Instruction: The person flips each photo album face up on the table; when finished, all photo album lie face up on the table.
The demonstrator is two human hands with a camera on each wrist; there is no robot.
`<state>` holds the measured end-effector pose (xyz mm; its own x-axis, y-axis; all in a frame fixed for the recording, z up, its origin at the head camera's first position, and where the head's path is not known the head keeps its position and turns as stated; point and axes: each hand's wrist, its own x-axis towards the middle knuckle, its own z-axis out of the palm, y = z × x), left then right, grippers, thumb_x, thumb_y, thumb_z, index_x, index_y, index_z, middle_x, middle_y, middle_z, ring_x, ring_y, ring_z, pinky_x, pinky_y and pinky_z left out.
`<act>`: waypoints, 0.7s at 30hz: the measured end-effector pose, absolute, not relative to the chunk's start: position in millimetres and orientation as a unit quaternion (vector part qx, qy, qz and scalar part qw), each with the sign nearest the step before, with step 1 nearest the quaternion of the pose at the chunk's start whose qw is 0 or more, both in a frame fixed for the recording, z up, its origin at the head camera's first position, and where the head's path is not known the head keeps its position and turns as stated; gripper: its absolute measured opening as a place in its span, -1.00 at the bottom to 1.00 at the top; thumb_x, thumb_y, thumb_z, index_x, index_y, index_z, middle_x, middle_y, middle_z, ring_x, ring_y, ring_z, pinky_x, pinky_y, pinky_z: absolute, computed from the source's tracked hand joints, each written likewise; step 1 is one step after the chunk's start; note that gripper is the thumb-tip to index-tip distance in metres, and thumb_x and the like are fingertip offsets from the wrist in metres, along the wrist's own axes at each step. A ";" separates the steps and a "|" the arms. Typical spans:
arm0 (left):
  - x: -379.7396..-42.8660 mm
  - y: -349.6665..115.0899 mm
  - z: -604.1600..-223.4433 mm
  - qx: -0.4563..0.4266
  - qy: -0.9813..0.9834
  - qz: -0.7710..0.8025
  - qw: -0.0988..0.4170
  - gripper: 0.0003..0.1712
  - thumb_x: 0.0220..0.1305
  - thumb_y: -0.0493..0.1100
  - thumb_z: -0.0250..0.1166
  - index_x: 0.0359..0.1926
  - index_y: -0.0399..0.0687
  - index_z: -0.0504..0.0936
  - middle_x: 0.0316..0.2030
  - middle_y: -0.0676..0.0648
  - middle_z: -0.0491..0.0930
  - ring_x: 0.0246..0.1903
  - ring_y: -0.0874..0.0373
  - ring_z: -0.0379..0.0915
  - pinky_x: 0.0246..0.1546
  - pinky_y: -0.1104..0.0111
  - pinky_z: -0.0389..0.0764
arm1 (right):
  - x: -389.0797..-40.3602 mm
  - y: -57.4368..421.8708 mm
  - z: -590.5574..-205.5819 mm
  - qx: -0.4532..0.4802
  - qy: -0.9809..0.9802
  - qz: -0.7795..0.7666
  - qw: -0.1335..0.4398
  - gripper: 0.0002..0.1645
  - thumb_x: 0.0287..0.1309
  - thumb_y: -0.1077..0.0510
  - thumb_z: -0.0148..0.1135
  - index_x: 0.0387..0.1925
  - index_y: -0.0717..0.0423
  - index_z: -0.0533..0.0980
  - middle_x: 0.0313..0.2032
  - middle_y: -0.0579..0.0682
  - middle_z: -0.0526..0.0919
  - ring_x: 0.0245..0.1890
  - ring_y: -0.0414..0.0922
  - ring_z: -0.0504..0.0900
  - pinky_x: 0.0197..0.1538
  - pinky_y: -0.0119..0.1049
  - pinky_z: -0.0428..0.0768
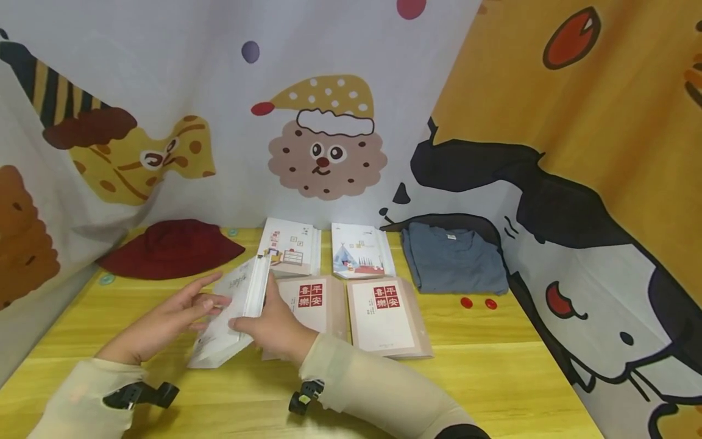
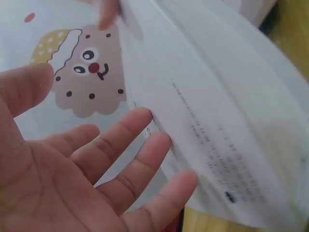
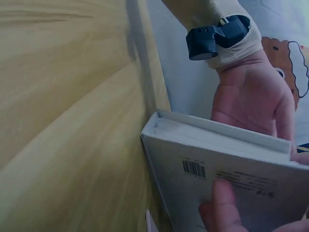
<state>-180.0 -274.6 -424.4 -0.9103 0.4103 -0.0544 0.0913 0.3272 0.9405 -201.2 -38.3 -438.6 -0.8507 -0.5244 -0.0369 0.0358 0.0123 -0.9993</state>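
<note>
My right hand (image 1: 282, 323) grips a thick white book (image 1: 226, 338) at its edge, the thumb lying on the near cover. The book is tilted above the front left of the table, and in the right wrist view its cover shows a barcode (image 3: 194, 168) and small print. On the book's other side is my left hand (image 1: 164, 320), its fingers spread. In the left wrist view, those fingertips (image 2: 186, 183) are right at the white cover, with the palm turned up. Part of my right hand's fingers is hidden behind the book.
Two beige books with red squares, the left one (image 1: 336, 311) and the right one (image 1: 384, 332), lie mid-table. Behind them are two illustrated white books (image 1: 287, 238) (image 1: 359, 247). A dark red hat (image 1: 170, 250) lies left, a folded blue-grey shirt (image 1: 455, 259) right, near red discs (image 1: 466, 303).
</note>
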 end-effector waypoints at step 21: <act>-184.8 -306.7 -449.2 -0.002 0.868 0.479 0.130 -0.05 0.65 0.02 0.11 0.69 -0.23 -0.25 0.56 -0.63 -0.17 0.47 -0.62 -0.08 0.36 -0.47 0.22 | -202.0 -44.4 -441.2 -0.130 0.822 -0.513 0.210 0.02 0.11 0.14 0.55 0.57 -0.04 0.31 0.53 -0.05 0.39 0.53 -0.07 0.32 0.56 -0.14 0.30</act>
